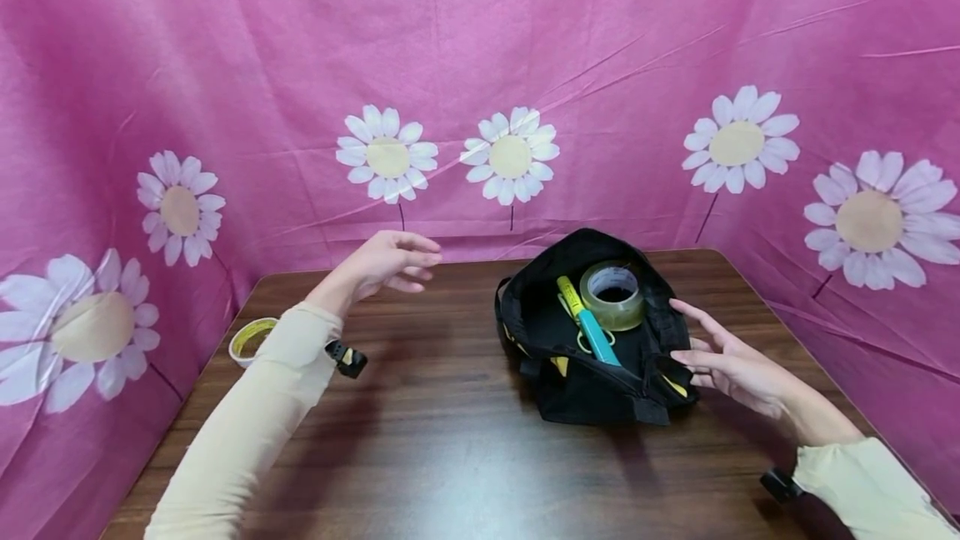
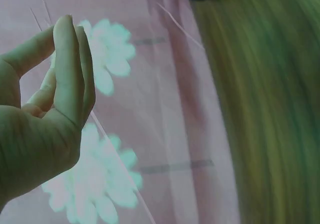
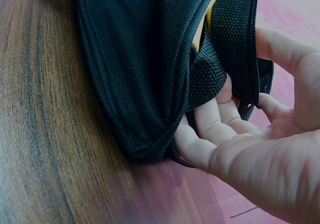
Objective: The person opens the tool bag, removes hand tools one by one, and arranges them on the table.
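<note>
A black fabric bag [image 1: 600, 394] stands on the right half of the table, its zipped mouth spread wide toward me. Inside it lie a roll of clear packing tape [image 1: 632, 315] and a slim yellow-and-teal stick-like tool [image 1: 592, 327]. A thin yellow loop shows beside the tool, its kind unclear. My right hand [image 1: 750, 377] holds the bag's right side; in the right wrist view its fingers bend around the zipped edge and webbing strap [image 3: 207, 76]. Raised over the table's far left part, my left hand [image 2: 55, 104] holds nothing, with fingers loosely bent.
A small yellow-and-white tape roll [image 1: 251, 340] lies at the table's left edge, partly behind the left sleeve. Pink cloth [image 1: 465, 40] printed with white daisies hangs around the brown wooden table [image 1: 442, 457].
</note>
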`<action>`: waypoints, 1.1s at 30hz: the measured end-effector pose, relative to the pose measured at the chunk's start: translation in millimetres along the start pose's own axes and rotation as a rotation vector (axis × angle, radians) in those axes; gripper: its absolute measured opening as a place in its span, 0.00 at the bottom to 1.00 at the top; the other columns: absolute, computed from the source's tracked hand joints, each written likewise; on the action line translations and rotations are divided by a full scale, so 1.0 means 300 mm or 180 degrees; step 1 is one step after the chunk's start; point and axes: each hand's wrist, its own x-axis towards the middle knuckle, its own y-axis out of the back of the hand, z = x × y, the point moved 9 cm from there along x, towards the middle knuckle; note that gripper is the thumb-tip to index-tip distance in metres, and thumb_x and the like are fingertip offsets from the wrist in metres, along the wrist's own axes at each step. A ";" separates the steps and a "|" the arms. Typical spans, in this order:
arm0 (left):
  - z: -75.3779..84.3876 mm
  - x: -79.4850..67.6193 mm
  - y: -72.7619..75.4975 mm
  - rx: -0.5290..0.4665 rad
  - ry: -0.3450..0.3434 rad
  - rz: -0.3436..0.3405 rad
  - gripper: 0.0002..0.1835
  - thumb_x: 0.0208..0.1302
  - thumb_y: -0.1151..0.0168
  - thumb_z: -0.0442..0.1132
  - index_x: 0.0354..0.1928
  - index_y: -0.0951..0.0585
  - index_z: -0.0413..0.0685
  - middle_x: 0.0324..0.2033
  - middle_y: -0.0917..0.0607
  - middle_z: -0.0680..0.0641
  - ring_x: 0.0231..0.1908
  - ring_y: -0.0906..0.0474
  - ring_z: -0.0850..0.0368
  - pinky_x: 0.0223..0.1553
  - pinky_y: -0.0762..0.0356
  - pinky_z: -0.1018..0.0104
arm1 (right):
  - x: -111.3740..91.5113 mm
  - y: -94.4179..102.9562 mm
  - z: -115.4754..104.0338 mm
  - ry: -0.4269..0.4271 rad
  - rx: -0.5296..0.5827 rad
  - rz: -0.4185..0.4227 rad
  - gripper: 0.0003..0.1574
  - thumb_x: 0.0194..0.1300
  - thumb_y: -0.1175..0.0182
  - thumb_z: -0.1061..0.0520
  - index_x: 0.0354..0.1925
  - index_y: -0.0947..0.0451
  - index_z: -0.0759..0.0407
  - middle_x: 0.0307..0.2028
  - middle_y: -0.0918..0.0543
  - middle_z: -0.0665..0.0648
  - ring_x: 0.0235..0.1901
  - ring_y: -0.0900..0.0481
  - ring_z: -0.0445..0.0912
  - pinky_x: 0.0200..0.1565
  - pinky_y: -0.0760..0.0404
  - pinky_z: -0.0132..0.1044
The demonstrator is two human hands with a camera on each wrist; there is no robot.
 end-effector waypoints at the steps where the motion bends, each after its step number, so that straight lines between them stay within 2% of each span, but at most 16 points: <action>1: 0.019 0.009 -0.026 0.0023 -0.0022 -0.0059 0.20 0.70 0.35 0.35 0.62 0.22 0.37 0.53 0.16 0.40 0.42 0.15 0.50 0.43 0.13 0.55 | 0.000 0.001 0.001 0.0002 -0.0006 0.0017 0.50 0.79 0.50 0.64 0.81 0.65 0.32 0.64 0.34 0.48 0.58 0.24 0.38 0.51 0.19 0.43; 9: 0.111 0.066 -0.224 0.0161 -0.0081 -0.0505 0.18 0.70 0.33 0.37 0.58 0.20 0.39 0.50 0.14 0.42 0.44 0.16 0.46 0.43 0.13 0.50 | 0.003 -0.021 0.010 0.0024 0.0140 -0.0131 0.51 0.79 0.51 0.65 0.81 0.67 0.34 0.63 0.28 0.48 0.57 0.22 0.42 0.52 0.18 0.43; 14: 0.162 0.114 -0.358 0.0159 -0.0121 -0.0768 0.21 0.69 0.33 0.39 0.61 0.21 0.38 0.55 0.16 0.38 0.50 0.18 0.39 0.43 0.13 0.52 | -0.007 -0.010 0.006 0.0054 0.0169 -0.0113 0.50 0.79 0.51 0.65 0.81 0.66 0.34 0.63 0.28 0.49 0.56 0.21 0.42 0.51 0.18 0.42; 20: 0.221 0.153 -0.505 0.0223 -0.0101 -0.1079 0.26 0.70 0.33 0.39 0.66 0.25 0.37 0.56 0.17 0.39 0.48 0.16 0.44 0.42 0.12 0.54 | -0.009 -0.016 0.005 0.0089 0.0216 -0.0114 0.51 0.78 0.51 0.66 0.81 0.67 0.36 0.63 0.28 0.52 0.56 0.21 0.43 0.49 0.17 0.41; 24: 0.245 0.167 -0.576 0.0211 -0.0052 -0.1187 0.24 0.70 0.33 0.38 0.64 0.23 0.37 0.53 0.15 0.42 0.45 0.15 0.49 0.42 0.12 0.54 | -0.006 -0.017 0.014 0.0069 0.0216 -0.0033 0.51 0.78 0.50 0.65 0.81 0.66 0.36 0.62 0.27 0.52 0.54 0.20 0.43 0.48 0.17 0.41; 28: 0.261 0.183 -0.622 0.0183 0.0014 -0.1219 0.20 0.69 0.33 0.38 0.60 0.21 0.39 0.48 0.14 0.43 0.44 0.15 0.50 0.44 0.13 0.54 | 0.000 -0.022 0.008 0.0122 0.0279 -0.0090 0.51 0.78 0.50 0.66 0.81 0.66 0.36 0.61 0.25 0.52 0.53 0.19 0.44 0.49 0.17 0.41; 32: 0.254 0.210 -0.657 0.0135 0.0107 -0.1215 0.18 0.69 0.33 0.38 0.58 0.19 0.39 0.45 0.14 0.44 0.42 0.15 0.50 0.43 0.13 0.55 | -0.002 -0.022 -0.005 0.0196 0.0341 -0.0156 0.50 0.78 0.51 0.67 0.81 0.65 0.37 0.60 0.23 0.53 0.52 0.19 0.44 0.49 0.16 0.40; 33: 0.247 0.218 -0.667 0.0123 0.0147 -0.1228 0.18 0.70 0.33 0.38 0.58 0.19 0.39 0.48 0.14 0.43 0.42 0.15 0.50 0.43 0.13 0.56 | -0.005 -0.021 -0.006 0.0202 0.0351 -0.0157 0.51 0.78 0.51 0.67 0.81 0.65 0.37 0.60 0.23 0.53 0.52 0.19 0.44 0.49 0.16 0.40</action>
